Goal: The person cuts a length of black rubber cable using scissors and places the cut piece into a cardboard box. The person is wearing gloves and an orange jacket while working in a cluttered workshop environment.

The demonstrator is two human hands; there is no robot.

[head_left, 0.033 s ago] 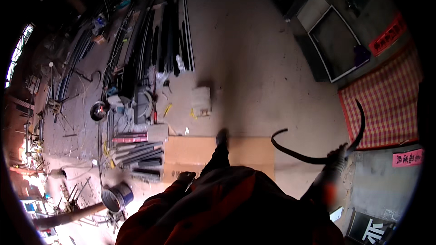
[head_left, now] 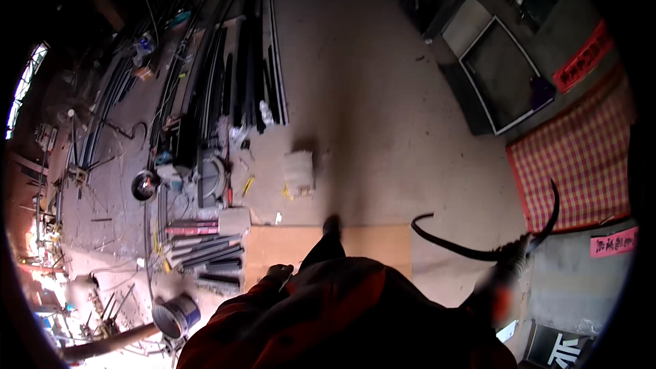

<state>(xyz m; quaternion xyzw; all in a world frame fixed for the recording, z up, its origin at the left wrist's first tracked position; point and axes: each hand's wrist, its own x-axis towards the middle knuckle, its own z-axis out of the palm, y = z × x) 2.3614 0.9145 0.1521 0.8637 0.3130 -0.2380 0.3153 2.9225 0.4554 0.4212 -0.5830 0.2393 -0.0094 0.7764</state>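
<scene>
My right hand (head_left: pixel 514 253), dark and partly blurred, is closed around a long black flexible strip (head_left: pixel 451 247), perhaps rubber or plastic. One end of it curls out to the left over the floor. The other end (head_left: pixel 555 201) bends upward in front of a checked cloth. My left hand (head_left: pixel 279 272) hangs low near my body, above a flat cardboard sheet (head_left: pixel 383 240). Its fingers look curled, and nothing shows in them. My dark shoe (head_left: pixel 332 224) is at the far edge of the cardboard.
Long dark profiles (head_left: pixel 236 82) lie across the floor at the left, with a cut-off saw (head_left: pixel 210 181) and short bars (head_left: pixel 208 253) nearer. A pale block (head_left: pixel 298 169) stands ahead. At right are a leaning frame (head_left: pixel 495 130) and the checked cloth (head_left: pixel 570 164). A bucket (head_left: pixel 176 316) is lower left.
The floor and the things on it have shifted downward in view, as my body has moved forward. The strip stays in my right hand and its ends sit a little lower.
</scene>
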